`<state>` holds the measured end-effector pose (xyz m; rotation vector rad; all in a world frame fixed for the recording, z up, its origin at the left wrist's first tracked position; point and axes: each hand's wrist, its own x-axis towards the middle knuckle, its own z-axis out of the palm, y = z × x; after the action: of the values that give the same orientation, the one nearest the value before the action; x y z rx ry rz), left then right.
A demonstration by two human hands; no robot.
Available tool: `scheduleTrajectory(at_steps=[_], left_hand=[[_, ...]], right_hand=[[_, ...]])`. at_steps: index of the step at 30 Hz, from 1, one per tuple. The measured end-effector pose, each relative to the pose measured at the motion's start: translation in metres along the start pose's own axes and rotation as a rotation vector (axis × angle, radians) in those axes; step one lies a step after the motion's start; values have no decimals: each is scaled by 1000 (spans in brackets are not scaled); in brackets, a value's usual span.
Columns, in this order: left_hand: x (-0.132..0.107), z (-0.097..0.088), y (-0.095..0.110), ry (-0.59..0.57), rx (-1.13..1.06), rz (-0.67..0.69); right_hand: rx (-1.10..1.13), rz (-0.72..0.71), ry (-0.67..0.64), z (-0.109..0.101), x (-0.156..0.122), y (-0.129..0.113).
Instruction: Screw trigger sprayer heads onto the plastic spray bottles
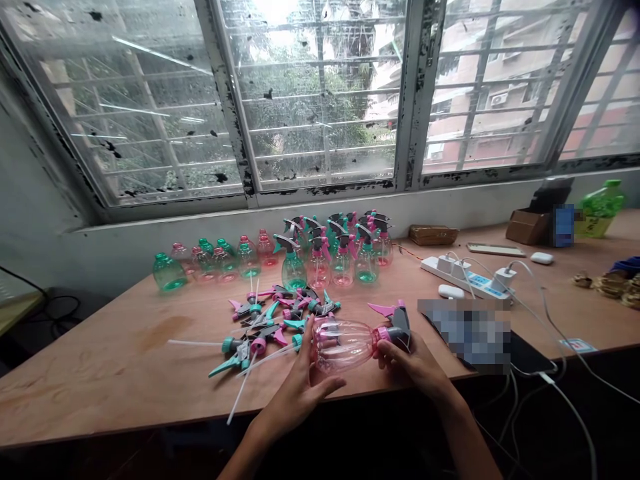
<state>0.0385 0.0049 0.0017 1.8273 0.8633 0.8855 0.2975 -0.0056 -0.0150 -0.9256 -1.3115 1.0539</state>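
I hold a pink see-through spray bottle [345, 345] lying sideways above the table's front edge. My left hand [300, 390] cups its body from the near side, fingers wrapped round it. My right hand [407, 363] grips the pink collar and grey-pink trigger head [395, 319] at the bottle's neck. Just left of the bottle lies a heap of loose trigger heads [273, 317], teal and pink, with long white dip tubes.
Behind the heap stand several assembled spray bottles [340, 253] and, to their left, several capless pink and teal bottles [210, 263]. To the right lie a white power strip [463, 277] with cables, a phone [495, 249], a cardboard box [527, 227] and a green bag [600, 207].
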Motion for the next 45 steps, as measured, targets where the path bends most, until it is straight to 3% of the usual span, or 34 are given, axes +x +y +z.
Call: scheduleTrajectory(at_steps=[5, 13, 22, 29, 36, 45], left_hand=[[-1, -2, 4, -25, -131, -36], [-2, -2, 5, 4, 26, 14], [-1, -5, 3, -15, 7, -61], [-1, -3, 1, 15, 47, 30], [-1, -3, 7, -2, 37, -42], [0, 0, -5, 27, 17, 24]], right_hand=[[14, 17, 4, 0, 0, 0], [40, 16, 14, 1, 0, -1], [47, 23, 16, 3, 0, -3], [47, 21, 12, 2, 0, -1], [36, 21, 7, 1, 0, -2], [-10, 23, 11, 1, 0, -1]])
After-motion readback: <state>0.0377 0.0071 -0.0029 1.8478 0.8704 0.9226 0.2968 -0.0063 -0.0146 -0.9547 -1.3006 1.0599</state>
